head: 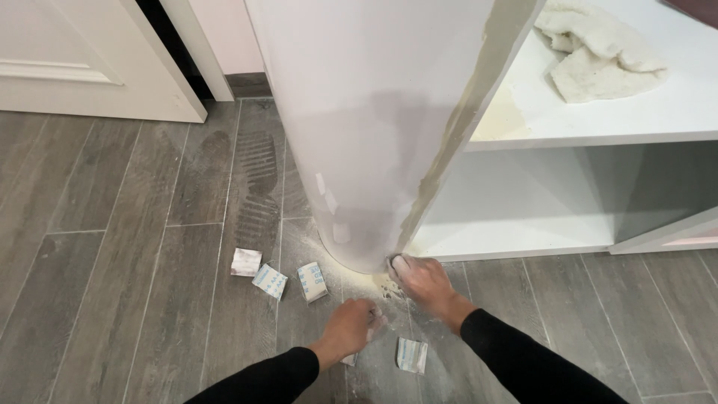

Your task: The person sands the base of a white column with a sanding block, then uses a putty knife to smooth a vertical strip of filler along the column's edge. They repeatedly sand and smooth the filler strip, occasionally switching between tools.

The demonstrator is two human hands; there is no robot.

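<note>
The right hand (426,280) presses its fingers against the foot of the rounded white cabinet end panel (359,135), where the panel meets the grey floor (112,299); the fingertips seem bunched on something small and pale, too hidden to identify, so whether they grip it cannot be told. The left hand (350,329) rests knuckles-up on the floor just in front, fingers curled over a folded piece of sandpaper (374,326), most of it covered by the hand. Both forearms, in black sleeves, are cut off by the lower edge of the view. Pale dust lies around the panel's base. Four more small sandpaper squares (271,280) lie on the floor, three to the left of the hands, one between the forearms. On the open white shelving (598,127) a crumpled white cloth (598,52) lies on the upper shelf; the lower compartment's depth is in shadow
</note>
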